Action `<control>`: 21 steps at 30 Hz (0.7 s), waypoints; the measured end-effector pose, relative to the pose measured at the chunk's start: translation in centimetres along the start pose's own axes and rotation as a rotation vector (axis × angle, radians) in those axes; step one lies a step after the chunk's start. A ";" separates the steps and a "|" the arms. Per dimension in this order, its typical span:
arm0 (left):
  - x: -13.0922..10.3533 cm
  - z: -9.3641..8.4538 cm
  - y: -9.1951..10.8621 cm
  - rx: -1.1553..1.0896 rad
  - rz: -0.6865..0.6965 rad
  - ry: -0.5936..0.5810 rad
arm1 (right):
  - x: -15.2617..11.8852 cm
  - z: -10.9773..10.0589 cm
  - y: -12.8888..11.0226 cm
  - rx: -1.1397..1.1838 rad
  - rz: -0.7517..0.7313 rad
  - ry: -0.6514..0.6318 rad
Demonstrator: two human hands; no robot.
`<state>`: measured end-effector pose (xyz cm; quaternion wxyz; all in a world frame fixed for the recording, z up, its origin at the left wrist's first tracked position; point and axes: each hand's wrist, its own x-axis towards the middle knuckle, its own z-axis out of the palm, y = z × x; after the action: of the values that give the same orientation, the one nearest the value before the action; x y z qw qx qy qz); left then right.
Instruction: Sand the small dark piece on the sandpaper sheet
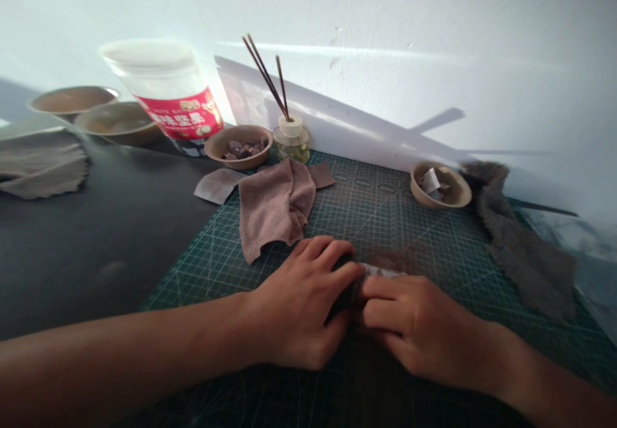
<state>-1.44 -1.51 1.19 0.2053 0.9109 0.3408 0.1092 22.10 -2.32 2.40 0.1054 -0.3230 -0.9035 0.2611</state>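
My left hand (313, 299) is closed around a small dark block (343, 298), most of it hidden by the fingers. Pressed close against its right side is my right hand (405, 319), fingers curled tight. A pale strip with dark marks (383, 270), perhaps folded sandpaper, sticks out above the right fingers and seems held by them. Both hands rest low over the green cutting mat (357, 216). Reddish-brown dust (400, 258) lies on the mat just beyond them. A crumpled brown cloth (274, 203) sits beyond my left hand.
Along the wall stand a bowl of brown pieces (243, 155), a reed diffuser (292, 139) and a large tub with a red label (168, 100). To the right are a bowl of scraps (441, 190) and a grey frayed cloth (525, 248). Another cloth (43, 161) lies far left.
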 end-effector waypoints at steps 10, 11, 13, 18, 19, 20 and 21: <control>0.1 0.1 -0.1 0.014 -0.007 0.019 | -0.3 -0.8 0.4 -0.016 0.040 -0.012; 0.1 0.2 -0.1 0.019 -0.008 0.022 | -0.3 -0.8 0.4 -0.039 0.071 0.022; 0.0 0.3 -0.1 0.026 -0.010 0.027 | -0.4 -0.9 0.5 -0.059 0.149 0.061; 0.1 0.2 0.0 0.026 -0.016 0.017 | -0.4 -0.6 0.4 0.062 0.037 -0.064; 0.1 0.1 0.0 0.028 -0.018 0.013 | -0.4 -0.6 0.4 0.047 0.042 -0.033; 0.1 0.1 0.0 0.031 -0.018 0.009 | -0.4 -0.7 0.5 0.018 0.069 0.008; 0.2 0.0 0.0 0.035 -0.018 0.008 | -0.4 -0.9 0.5 -0.015 0.103 0.036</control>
<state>-1.30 -1.42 1.20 0.1891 0.9108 0.3515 0.1052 22.99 -1.91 2.85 0.1054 -0.3746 -0.8855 0.2537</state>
